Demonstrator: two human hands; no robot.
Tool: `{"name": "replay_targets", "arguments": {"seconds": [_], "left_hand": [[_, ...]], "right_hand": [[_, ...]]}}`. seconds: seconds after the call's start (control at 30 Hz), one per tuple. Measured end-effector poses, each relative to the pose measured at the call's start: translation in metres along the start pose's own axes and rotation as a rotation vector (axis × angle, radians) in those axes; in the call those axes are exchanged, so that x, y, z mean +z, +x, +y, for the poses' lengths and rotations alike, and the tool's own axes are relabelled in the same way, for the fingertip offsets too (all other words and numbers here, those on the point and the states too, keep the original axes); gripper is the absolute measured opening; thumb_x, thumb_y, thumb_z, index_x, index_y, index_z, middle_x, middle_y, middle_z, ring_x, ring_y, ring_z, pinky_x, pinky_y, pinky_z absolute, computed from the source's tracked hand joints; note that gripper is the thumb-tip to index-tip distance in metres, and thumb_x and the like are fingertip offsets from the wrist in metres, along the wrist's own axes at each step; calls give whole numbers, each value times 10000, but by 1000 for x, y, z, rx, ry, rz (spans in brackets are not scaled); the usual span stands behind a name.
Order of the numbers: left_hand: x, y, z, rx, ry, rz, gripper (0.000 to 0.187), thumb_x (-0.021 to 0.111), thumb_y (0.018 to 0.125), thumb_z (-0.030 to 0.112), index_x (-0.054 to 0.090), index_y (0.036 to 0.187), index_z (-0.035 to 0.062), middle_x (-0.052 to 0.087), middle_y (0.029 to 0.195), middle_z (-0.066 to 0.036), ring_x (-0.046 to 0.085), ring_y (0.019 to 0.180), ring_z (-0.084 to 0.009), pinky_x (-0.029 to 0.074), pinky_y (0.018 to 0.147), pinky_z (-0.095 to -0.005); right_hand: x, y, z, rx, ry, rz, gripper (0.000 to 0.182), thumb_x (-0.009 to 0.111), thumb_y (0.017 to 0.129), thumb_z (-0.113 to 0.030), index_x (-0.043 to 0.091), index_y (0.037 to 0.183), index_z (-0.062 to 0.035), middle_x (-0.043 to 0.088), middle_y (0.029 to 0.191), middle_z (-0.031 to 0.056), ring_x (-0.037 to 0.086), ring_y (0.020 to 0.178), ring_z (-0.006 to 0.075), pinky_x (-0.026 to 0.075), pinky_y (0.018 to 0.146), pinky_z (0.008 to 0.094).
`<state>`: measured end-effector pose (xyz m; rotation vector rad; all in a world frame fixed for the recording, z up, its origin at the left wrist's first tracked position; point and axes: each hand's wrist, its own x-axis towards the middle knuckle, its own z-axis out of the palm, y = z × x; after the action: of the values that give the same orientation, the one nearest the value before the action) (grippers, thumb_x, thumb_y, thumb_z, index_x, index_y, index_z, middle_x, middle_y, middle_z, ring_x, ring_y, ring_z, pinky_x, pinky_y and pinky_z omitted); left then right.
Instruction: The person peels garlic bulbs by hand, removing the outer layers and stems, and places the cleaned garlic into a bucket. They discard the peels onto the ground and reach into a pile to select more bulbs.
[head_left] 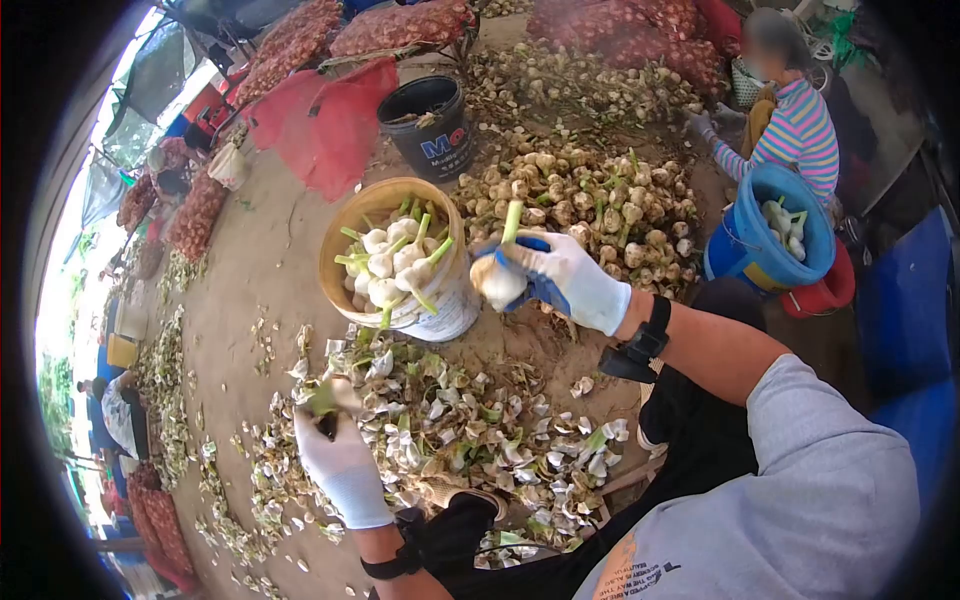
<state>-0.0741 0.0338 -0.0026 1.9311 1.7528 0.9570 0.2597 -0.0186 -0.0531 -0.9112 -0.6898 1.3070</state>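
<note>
My right hand (570, 278), in a white glove with blue coating, is closed around a garlic bulb (497, 282). The bulb's cut green stem points up. Lower left, my left hand (340, 462), gloved too, has its fingers around a blurred piece of garlic peel (325, 398), held over the littered ground. Just left of the bulb stands a pale bucket (445, 318), filled with white garlic bulbs (395, 258) that have short green stems. Behind my right hand lies a heap of unpeeled garlic (600, 200).
Discarded peels (450, 420) cover the ground by my feet. A black bucket (430, 135) stands beyond the pale one, near a red net sack (335, 120). At right are a blue bucket (770, 225) with garlic and a seated person (795, 120). Full mesh sacks (290, 50) lie behind.
</note>
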Motion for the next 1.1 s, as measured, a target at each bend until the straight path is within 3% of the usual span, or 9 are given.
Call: {"name": "replay_targets", "arguments": {"seconds": [0.03, 0.1, 0.17, 0.33, 0.43, 0.63, 0.97, 1.03, 1.1], "left_hand": [[1, -3, -8, -6, 2, -2, 349, 697, 923, 17, 605, 1244, -86, 712, 1070, -214, 715, 975, -331, 554, 903, -426], [11, -12, -30, 240, 462, -43, 371, 696, 895, 34, 603, 1237, -73, 700, 1048, -257, 697, 981, -417, 538, 907, -476], [14, -20, -33, 184, 332, -235, 334, 710, 902, 80, 668, 1210, -41, 721, 1031, -227, 700, 978, -404, 546, 890, -473], [32, -46, 42, 34, -343, -418, 356, 761, 954, 156, 690, 1243, -41, 775, 1044, -183, 722, 911, -202, 565, 854, -347], [40, -52, 48, 168, -345, -383, 352, 759, 896, 82, 699, 1227, -21, 764, 999, -193, 747, 890, -247, 568, 829, -354], [49, -61, 42, 295, -197, -318, 322, 716, 880, 69, 716, 1198, 17, 737, 951, -215, 726, 853, -369, 564, 758, -419], [46, -59, 48, 396, 28, -209, 168, 746, 853, 122, 709, 998, 46, 700, 815, -173, 680, 725, -360, 523, 650, -455], [40, -47, 43, 340, 48, -149, 138, 730, 901, 100, 707, 980, -12, 687, 772, -171, 657, 642, -279, 523, 640, -375], [36, -37, 36, 245, -114, -178, 108, 720, 882, 83, 701, 948, 0, 703, 805, -154, 693, 710, -274, 535, 670, -380]], "right_hand": [[-1, 1, 9, -50, -144, 19, 445, 667, 1038, -267, 602, 1346, 47, 713, 1198, 105, 704, 1074, 174, 601, 916, 324], [9, -9, 15, -178, -444, -47, 422, 713, 1015, -323, 677, 1247, 29, 726, 1089, 61, 665, 925, 90, 568, 823, 271], [23, -19, 10, -115, -423, -96, 457, 758, 984, -315, 667, 1271, 28, 728, 1094, 49, 633, 947, 66, 535, 861, 262], [51, -32, 8, -29, -421, -155, 527, 859, 872, -155, 652, 1333, -7, 730, 1205, 61, 661, 1114, 112, 533, 1001, 292], [61, -37, 13, -120, -431, -180, 544, 880, 836, -115, 660, 1326, -33, 735, 1149, 32, 649, 1053, 86, 528, 962, 291], [61, -39, 16, -464, -789, -205, 457, 886, 793, -108, 708, 1211, -53, 679, 1196, 117, 660, 1138, 229, 512, 995, 345], [61, -40, 19, -441, -804, -233, 265, 808, 869, -53, 731, 1122, -56, 695, 1251, 120, 691, 1114, 204, 550, 972, 343], [61, -41, 14, -143, -503, -292, 231, 801, 883, -64, 721, 1097, -30, 713, 1243, 108, 672, 1123, 168, 547, 980, 350], [61, -43, 9, -63, -491, -309, 226, 796, 905, -114, 719, 1090, -10, 712, 1274, 121, 661, 1132, 165, 535, 1002, 356]]}}
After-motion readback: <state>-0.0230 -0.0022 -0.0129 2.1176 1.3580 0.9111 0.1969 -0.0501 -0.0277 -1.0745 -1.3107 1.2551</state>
